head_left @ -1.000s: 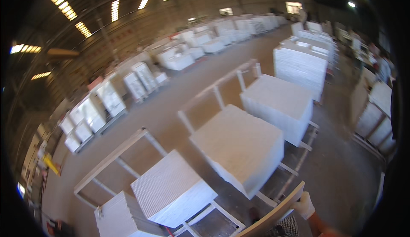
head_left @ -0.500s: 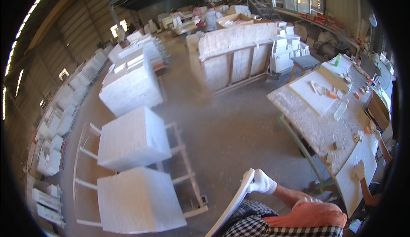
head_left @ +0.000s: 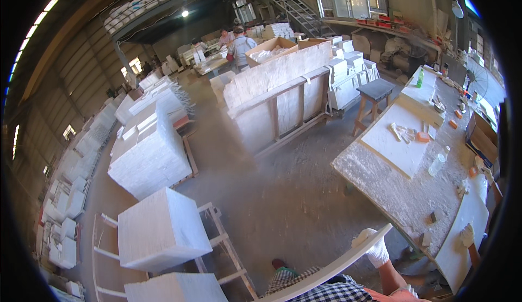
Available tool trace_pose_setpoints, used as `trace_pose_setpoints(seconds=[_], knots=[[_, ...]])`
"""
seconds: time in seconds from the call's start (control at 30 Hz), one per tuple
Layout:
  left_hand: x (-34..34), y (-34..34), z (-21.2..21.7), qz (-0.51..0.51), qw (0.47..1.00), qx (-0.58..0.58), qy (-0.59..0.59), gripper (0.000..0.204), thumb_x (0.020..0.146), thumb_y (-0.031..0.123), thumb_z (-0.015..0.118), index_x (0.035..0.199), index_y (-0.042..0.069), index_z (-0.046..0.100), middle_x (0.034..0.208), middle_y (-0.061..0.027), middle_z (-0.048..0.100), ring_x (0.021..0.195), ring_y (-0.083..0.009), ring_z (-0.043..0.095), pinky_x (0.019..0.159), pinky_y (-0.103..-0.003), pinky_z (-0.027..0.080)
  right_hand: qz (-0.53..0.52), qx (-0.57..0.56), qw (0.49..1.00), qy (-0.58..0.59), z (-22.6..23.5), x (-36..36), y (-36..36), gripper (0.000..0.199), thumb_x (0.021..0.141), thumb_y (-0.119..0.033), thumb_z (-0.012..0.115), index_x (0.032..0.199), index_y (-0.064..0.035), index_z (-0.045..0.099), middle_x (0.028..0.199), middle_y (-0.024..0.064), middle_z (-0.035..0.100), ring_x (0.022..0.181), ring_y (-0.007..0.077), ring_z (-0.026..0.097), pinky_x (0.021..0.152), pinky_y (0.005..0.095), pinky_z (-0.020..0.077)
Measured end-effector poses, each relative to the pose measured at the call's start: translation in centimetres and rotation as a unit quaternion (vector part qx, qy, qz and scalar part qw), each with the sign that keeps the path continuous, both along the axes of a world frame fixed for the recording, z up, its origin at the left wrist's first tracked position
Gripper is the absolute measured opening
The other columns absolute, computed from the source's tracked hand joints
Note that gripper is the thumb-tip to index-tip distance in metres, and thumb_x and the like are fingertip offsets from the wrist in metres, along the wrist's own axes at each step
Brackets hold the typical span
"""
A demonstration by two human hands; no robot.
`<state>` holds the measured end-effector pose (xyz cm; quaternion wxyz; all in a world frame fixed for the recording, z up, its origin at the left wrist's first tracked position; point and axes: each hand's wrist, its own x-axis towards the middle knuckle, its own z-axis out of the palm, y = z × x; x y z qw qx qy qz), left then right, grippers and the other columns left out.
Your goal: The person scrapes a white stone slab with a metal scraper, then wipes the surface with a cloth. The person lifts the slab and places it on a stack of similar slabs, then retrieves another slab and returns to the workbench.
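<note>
My right hand (head_left: 375, 247), in a white glove, grips the far edge of a thin white slab (head_left: 331, 266) that slants across the bottom of the view, close to my checked shirt. The forearm comes in from the lower right. My left hand is not in view. Just right of the gloved hand runs the near end of a long dusty worktable (head_left: 405, 196). On the table lie a larger white slab (head_left: 399, 144), a clear plastic bottle (head_left: 437, 163) and several small tools.
Cube-shaped white stone blocks (head_left: 160, 228) sit on wooden frames at the lower left. A tall wooden crate of slabs (head_left: 277, 92) stands mid-floor, with a stool (head_left: 375, 92) beside it. Two people (head_left: 239, 43) work at the back. A cardboard box (head_left: 481, 136) sits at the right.
The view has swung further right across the hall; the worktable now lies closer and the stone blocks have slid left. My gloved hand still grips the slab's edge.
</note>
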<state>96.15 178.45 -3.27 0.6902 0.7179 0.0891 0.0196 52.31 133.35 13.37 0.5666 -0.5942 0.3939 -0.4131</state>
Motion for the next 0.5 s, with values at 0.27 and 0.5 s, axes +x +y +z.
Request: trace_pose_setpoints(seconds=[0.27, 0.5], knots=[[17.0, -26.6, 3.8, -0.168, 0.962, 0.183, -0.116, 0.025, 0.095, 0.034, 0.068, 0.095, 0.01, 0.076, 0.082, -0.0125, 0.075, 0.08, -0.0304, 0.072, 0.08, -0.048, 0.059, -0.079, -0.026, 0.994, -0.071, -0.5, 10.0, -9.2, 0.064, 0.063, -0.059, 0.097, 0.076, -0.0023, 0.07, 0.075, 0.0081, 0.073, 0.069, 0.0191, 0.071, 0.071, 0.0351, 0.0594], [28.3, -43.6, 4.0, -0.259, 0.902, 0.277, -0.207, 0.025, 0.094, 0.033, 0.069, 0.091, 0.009, 0.076, 0.08, -0.0122, 0.075, 0.08, -0.0302, 0.072, 0.078, -0.047, 0.059, -0.199, 0.009, 0.98, 0.004, 2.1, 18.4, -15.4, 0.063, 0.063, -0.057, 0.095, 0.078, -0.0004, 0.072, 0.068, 0.0041, 0.068, 0.065, 0.015, 0.067, 0.06, 0.0302, 0.0522]])
